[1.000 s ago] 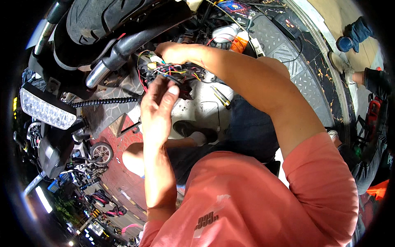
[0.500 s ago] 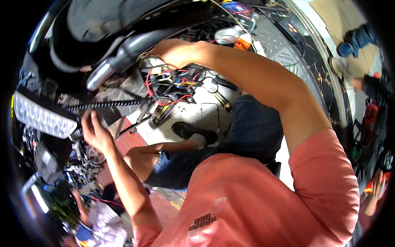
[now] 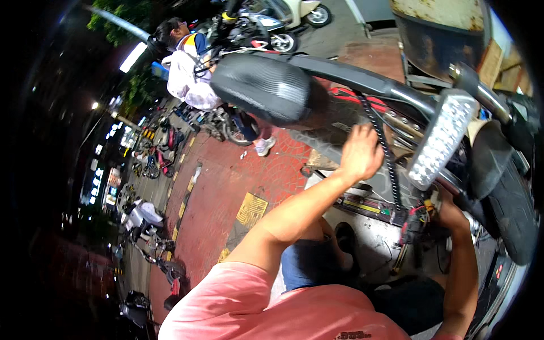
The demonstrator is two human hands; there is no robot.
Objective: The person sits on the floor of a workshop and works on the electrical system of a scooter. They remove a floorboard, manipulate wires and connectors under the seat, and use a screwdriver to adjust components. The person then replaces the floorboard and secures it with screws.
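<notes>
The tangle of thin wires (image 3: 415,220), red, yellow and black in soft plastic sleeving, sits low on the right, above a pale floor plate (image 3: 378,233) and right against the right hand (image 3: 450,213). A cable (image 3: 389,156) in ridged black spiral wrap runs from it up past the left hand (image 3: 362,154). Over them leans an oblong light panel (image 3: 443,139), its clear face all small, glinting facets, and farther right curves a dull black rubber tyre (image 3: 513,207). The right forearm rises from the lower edge, the wrist bent in toward the wires; its fingers are mostly hidden, so I can't tell whether that grip is closed on them. The left arm reaches out long, back of the hand up, fingers loosely curled just beside the cable; I can't tell if its grip touches anything. Beyond stand a rounded, finely woven-looking black housing (image 3: 260,88) and patterned red paving (image 3: 224,184).
</notes>
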